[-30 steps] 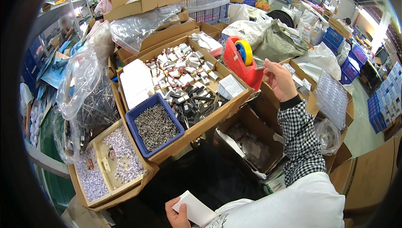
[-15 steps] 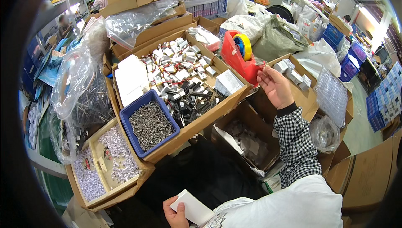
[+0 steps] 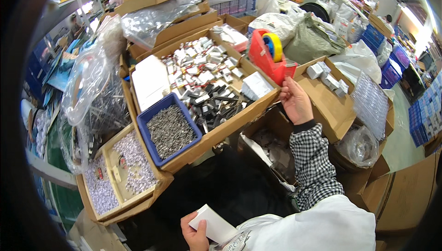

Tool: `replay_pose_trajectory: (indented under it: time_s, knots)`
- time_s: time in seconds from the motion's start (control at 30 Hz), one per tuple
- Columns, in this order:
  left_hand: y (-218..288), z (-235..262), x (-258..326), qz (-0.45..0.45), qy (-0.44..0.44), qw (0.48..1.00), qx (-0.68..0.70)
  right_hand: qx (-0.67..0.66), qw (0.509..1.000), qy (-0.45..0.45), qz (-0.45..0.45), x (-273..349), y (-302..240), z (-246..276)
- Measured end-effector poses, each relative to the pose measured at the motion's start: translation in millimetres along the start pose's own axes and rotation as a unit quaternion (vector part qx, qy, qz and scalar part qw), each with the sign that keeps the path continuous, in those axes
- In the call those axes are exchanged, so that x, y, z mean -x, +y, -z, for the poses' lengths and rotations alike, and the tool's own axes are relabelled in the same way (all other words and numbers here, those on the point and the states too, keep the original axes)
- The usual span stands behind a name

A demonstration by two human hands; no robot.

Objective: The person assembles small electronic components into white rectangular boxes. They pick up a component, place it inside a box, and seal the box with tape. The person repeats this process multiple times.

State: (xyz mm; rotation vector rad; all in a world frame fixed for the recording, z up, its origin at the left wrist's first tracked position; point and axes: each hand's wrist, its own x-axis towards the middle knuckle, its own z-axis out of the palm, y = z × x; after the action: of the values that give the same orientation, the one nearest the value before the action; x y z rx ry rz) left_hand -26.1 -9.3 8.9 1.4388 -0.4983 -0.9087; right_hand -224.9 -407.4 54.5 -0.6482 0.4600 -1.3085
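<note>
My left hand [image 3: 195, 236] is at the bottom edge, closed around a small white box [image 3: 215, 223] above a dark cloth [image 3: 221, 184]. My right hand [image 3: 297, 101] reaches forward. Its fingertips are pinched together at the front end of a red tape dispenser [image 3: 264, 60] that carries a yellow roll [image 3: 276, 46]. Whether anything is between those fingers is not visible. The dispenser stands on the right corner of a large cardboard tray [image 3: 230, 126] full of small white and dark parts.
A blue bin [image 3: 143, 133] of small metal pieces and a stack of white boxes [image 3: 149, 80] sit in the tray. A low carton [image 3: 115, 207] of white bits lies front left, plastic bags [image 3: 92, 90] to the left. Open cartons [image 3: 322, 106] and a clear blister sheet [image 3: 370, 103] crowd the right.
My right hand has drawn slightly back and down from the dispenser's front end. My left hand keeps the white box in the same place.
</note>
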Motion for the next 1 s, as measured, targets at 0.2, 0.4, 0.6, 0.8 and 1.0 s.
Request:
replay_pose_trajectory:
  time_s: [0.2, 0.4, 0.6, 0.8, 1.0]
  knots:
    - [-3.6, 3.8, 3.2, -0.045, 0.074, 0.992, -0.096, 0.13, 0.975, -0.115, -0.139, 95.7, 28.9, -29.9]
    - [-9.4, 1.4, 7.5, -0.043, 0.057, 0.997, -0.006, 0.13, 0.835, -0.209, -0.492, 208.9, 104.3, -68.0]
    - [-6.4, 7.3, 11.0, -0.077, 0.053, 0.993, -0.069, 0.06, 0.828, -0.139, -0.54, 244.4, 134.6, -87.2]
    - [-6.6, 15.3, 11.4, -0.124, 0.039, 0.982, -0.14, 0.147, 0.827, -0.133, -0.527, 246.3, 131.9, -97.9]
    - [0.8, 8.4, 14.4, -0.071, 0.061, 0.987, -0.128, 0.167, 0.831, -0.126, -0.515, 245.9, 132.4, -101.1]
